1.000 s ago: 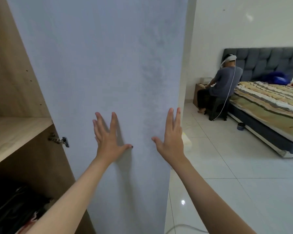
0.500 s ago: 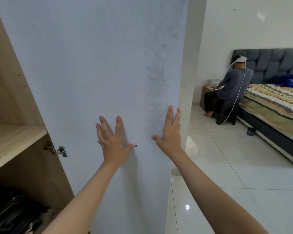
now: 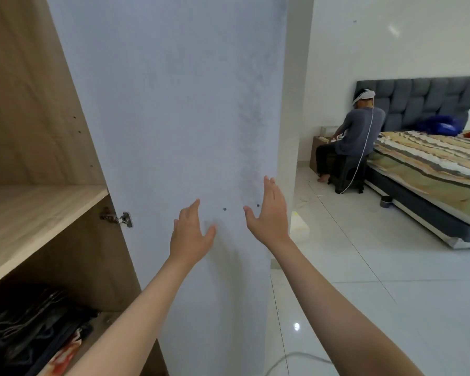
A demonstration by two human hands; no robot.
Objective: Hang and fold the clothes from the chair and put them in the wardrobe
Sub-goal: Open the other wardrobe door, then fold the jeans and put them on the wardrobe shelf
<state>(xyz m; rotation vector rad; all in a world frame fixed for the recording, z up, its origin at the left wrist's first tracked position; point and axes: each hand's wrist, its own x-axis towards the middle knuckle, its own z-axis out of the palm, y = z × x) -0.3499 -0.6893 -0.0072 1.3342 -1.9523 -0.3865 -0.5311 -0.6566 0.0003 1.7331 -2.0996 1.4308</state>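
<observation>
Now | wardrobe door (image 3: 160, 131): swung further toward closing | left hand (image 3: 192, 234), right hand (image 3: 269, 213): lifted off panel, each grip open, empty | clothes (image 3: 33, 329): lower-left shelf | judge: stowing nearly complete.

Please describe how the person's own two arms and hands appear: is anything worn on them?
Both forearms are bare to the frame's lower edge; no sleeves show. The left hand and right hand wear no gloves, and no rings, watch or bracelets are visible. No markings show.
</observation>
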